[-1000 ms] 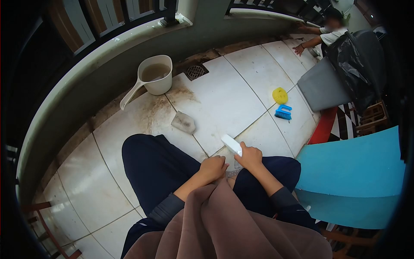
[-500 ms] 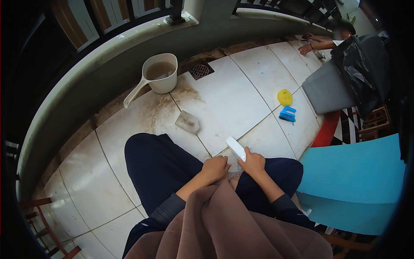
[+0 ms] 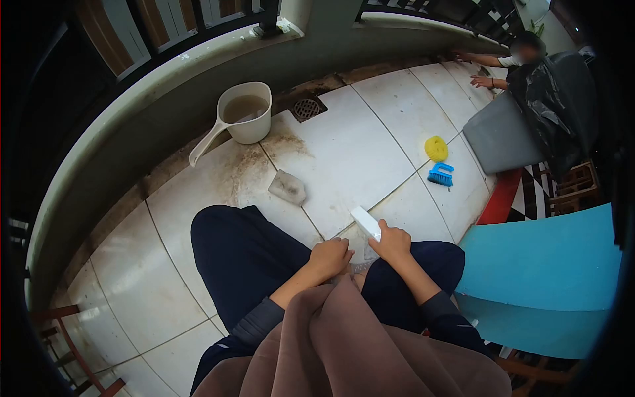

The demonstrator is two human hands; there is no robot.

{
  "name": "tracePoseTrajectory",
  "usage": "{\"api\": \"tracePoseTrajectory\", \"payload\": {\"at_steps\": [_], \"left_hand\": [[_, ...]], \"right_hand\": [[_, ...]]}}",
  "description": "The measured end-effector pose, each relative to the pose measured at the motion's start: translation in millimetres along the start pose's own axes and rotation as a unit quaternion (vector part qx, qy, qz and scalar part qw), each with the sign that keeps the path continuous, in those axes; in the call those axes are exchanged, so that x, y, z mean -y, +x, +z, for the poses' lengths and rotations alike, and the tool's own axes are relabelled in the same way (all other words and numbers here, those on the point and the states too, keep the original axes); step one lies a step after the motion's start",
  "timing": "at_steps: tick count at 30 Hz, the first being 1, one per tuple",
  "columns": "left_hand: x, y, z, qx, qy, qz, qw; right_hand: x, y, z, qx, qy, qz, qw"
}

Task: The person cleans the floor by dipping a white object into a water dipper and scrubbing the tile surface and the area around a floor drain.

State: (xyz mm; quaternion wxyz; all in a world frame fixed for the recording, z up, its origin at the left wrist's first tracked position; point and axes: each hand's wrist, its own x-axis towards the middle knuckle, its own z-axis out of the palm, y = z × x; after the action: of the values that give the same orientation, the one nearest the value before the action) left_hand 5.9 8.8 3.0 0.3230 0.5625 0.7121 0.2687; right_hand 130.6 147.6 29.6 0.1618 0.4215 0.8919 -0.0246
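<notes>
Head view: my right hand (image 3: 393, 245), gripping one white oblong item (image 3: 365, 222), right of frame centre; my left hand (image 3: 331, 258), curled (whether fully closed, I cannot tell). Handling: firm hold, wrist loose. Margins: floor tile (image 3: 337, 152) towards blue brush (image 3: 440, 176), centre right; knee (image 3: 436, 255) close below.

Glossy plastic, smooth tile
White plastic object (image 3: 366, 223) in the right hand (image 3: 392, 243); beyond it, glossy floor tiles (image 3: 344, 152).

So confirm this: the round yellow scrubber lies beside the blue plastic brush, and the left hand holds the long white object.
Wrong side: the head view shows the right hand holding the long white object. The scrubber does lie beside the brush.
</notes>
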Motion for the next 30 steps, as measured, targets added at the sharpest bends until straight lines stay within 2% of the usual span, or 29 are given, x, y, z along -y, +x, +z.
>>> {"api": "tracePoseTrajectory", "payload": {"at_steps": [7,16,22,25,28,30], "left_hand": [[-4.4,0.6,0.3,0.020,0.009,-0.004,1.000],[-4.5,3.7,-2.6,0.004,-0.012,0.000,1.000],[-6.8,2.8,1.4,0.016,-0.002,0.023,1.000],[-3.5,2.1,0.7,0.017,0.005,0.025,1.000],[-8.4,7.7,-1.4,0.026,-0.001,0.013,1.000],[-10.7,8.1,0.2,0.033,-0.005,0.006,0.999]], "right_hand": [[26.4,49.2,-5.1,-0.029,0.034,0.011,0.999],[-15.5,-2.4,-8.0,0.045,-0.022,0.006,0.999],[2.9,38.9,-8.4,-0.011,0.001,0.004,1.000],[-6.3,25.4,-8.1,-0.015,0.000,-0.011,1.000],[-21.4,-4.3,-11.7,0.042,-0.033,-0.016,0.998],[-21.3,-1.4,-12.1,0.043,-0.030,-0.013,0.999]]}}
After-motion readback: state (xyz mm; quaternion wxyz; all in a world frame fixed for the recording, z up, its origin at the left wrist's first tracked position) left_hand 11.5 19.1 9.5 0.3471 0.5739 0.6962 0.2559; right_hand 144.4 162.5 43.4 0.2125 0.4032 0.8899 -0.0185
